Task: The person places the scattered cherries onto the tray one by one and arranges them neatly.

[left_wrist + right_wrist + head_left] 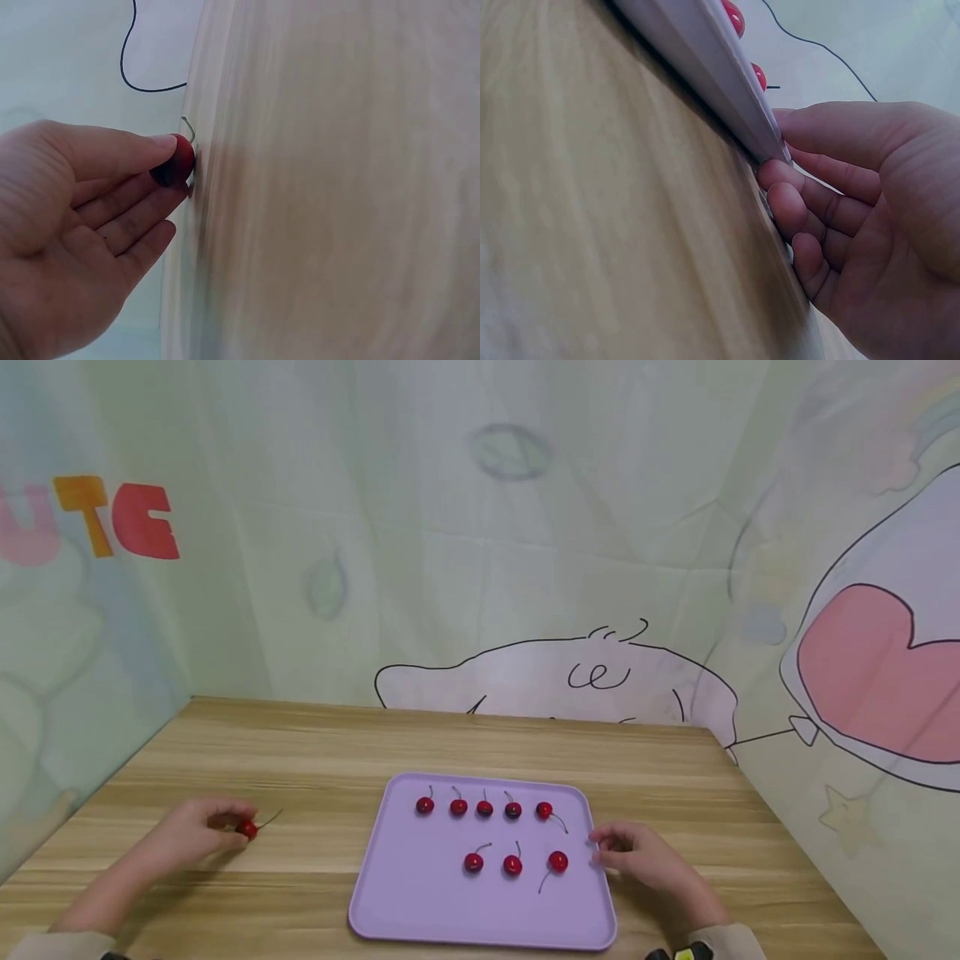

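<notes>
My left hand (197,831) is over the table left of the tray, pinching a red cherry (247,829) between thumb and fingers. The cherry's thin stem points up and to the right in the head view. In the left wrist view the thumb presses on the dark red cherry (177,161), close over the wood. My right hand (637,853) is at the right edge of a lilac tray (420,906). The right wrist view shows its thumb and forefinger gripping the tray's rim (769,142), with the other fingers curled low beside the table.
Several stemmed cherries lie on the tray, with a back row (484,808) and a shorter front row (512,865) of three. Under it is a wood-grain table (300,752). A printed curtain (420,560) hangs behind the table and along both sides.
</notes>
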Tool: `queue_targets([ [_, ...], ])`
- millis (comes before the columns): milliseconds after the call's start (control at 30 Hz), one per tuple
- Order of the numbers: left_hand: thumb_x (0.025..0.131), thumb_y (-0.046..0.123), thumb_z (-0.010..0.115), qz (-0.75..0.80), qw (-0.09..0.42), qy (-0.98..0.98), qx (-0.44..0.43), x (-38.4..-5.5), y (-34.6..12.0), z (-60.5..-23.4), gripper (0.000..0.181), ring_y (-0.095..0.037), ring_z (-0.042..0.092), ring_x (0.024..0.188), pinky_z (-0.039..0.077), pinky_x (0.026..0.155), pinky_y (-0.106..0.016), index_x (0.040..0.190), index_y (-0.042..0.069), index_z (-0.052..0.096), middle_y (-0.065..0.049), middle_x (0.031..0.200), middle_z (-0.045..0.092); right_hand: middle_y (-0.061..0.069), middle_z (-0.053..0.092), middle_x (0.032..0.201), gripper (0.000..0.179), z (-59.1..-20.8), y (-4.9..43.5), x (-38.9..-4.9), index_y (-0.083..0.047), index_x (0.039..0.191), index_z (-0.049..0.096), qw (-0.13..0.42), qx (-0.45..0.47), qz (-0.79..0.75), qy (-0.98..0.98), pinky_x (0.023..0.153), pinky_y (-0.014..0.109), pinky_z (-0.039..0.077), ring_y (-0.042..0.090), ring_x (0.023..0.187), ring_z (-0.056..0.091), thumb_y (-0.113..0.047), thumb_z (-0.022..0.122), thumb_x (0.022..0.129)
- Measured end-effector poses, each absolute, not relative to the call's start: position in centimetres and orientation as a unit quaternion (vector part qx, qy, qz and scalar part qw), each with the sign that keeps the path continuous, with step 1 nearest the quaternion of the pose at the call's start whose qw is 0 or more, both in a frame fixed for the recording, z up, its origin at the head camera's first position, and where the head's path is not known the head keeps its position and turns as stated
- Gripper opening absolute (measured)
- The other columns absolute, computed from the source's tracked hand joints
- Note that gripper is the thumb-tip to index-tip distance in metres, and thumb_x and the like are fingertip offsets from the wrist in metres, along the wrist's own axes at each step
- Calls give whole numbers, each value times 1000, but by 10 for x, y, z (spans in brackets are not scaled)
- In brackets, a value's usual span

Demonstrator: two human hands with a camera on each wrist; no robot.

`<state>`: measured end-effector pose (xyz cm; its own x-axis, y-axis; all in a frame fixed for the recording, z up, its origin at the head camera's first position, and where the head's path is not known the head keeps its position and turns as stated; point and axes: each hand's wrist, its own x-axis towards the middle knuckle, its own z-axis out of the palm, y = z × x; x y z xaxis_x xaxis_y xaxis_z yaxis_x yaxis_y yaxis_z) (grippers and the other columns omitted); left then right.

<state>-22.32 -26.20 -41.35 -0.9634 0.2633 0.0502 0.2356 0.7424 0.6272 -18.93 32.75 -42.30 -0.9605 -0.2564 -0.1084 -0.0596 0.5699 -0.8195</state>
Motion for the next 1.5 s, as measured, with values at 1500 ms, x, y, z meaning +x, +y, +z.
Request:
queue_targets([
  [1500, 84, 18, 74, 368, -35, 904, 216, -213, -172, -361, 25, -33, 62, 99, 50, 86, -55, 105, 4, 70, -7, 101, 69, 5, 58, 86, 30, -424, 328, -190, 3, 111, 65, 96, -107, -453, 880, 62, 21, 45, 14, 78, 52, -14, 69, 86],
])
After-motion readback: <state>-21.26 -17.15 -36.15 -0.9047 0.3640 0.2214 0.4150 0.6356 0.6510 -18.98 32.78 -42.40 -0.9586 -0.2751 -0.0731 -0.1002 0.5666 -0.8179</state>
